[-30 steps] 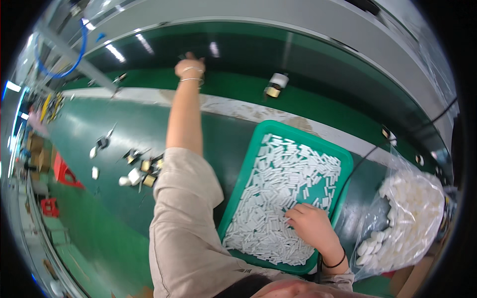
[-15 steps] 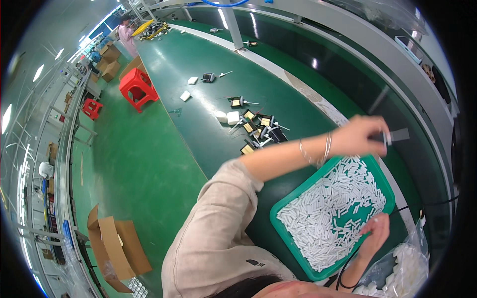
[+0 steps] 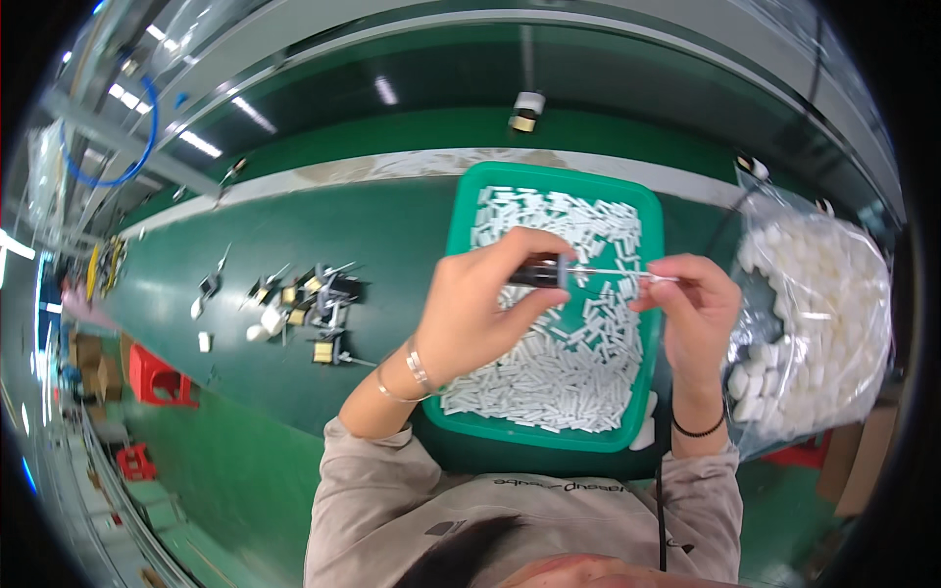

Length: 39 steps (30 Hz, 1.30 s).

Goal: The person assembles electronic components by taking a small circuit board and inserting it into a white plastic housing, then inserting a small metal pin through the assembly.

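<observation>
One metal shaft (image 3: 610, 271), held crosswise

Above the green tray (image 3: 559, 174), the left hand (image 3: 470, 309) pinches a black cylindrical housing (image 3: 535, 275); its thin shaft points rightward, long axis nearly level across the view, toward the right hand (image 3: 698, 304). That hand, nearer the tip, pinches a small white tube (image 3: 661, 279) there; whether tube and tip touch, I cannot tell.

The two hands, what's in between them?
The head view shows a thin metal rod between the left hand and the right hand, sticking out of a dark part; below lies the green tray of white pieces.
</observation>
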{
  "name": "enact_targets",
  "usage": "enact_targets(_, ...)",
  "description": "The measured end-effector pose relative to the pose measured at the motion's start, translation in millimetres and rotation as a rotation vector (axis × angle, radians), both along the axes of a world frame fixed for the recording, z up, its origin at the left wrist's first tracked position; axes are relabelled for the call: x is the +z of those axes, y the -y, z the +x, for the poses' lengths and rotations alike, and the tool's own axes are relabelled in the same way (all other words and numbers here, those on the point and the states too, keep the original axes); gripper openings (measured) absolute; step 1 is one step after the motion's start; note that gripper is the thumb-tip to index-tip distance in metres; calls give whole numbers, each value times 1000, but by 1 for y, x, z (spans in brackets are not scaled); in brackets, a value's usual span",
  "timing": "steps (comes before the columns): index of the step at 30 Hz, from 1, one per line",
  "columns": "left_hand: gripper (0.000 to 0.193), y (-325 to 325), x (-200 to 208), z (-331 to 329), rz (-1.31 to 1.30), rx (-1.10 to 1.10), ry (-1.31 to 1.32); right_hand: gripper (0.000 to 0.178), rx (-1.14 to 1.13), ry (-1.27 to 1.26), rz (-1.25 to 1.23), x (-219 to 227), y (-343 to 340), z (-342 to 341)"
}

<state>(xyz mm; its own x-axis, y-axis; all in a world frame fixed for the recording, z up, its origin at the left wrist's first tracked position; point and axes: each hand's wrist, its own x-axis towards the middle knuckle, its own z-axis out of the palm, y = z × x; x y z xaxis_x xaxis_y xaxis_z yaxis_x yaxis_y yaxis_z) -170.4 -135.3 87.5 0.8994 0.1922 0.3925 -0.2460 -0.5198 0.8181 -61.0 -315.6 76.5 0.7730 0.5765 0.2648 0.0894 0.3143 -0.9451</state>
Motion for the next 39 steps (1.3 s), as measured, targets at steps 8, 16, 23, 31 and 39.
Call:
enact_targets(8, 30, 10, 2, 1, -26, 35, -19, 13, 29, -76, -10, 3, 1, -4)
enact_targets(16, 29, 10, -5, 0, -135, -125, -111, 14, -93, 684, -141, 0, -5, -2)
enact_targets(23, 21, 4, -7, 2, -820, -392, -544, 17, 5, 861, -102, 2, -2, 5)
enact_targets(31, 38, 11, -19, 4, -685, -367, -356, 27, -102, 1310, -94, 2, 2, 15)
enact_targets(39, 45, 15, -9, -1, -315, -159, -189, 32, -118, 1202, -91, -2, 5, 10)
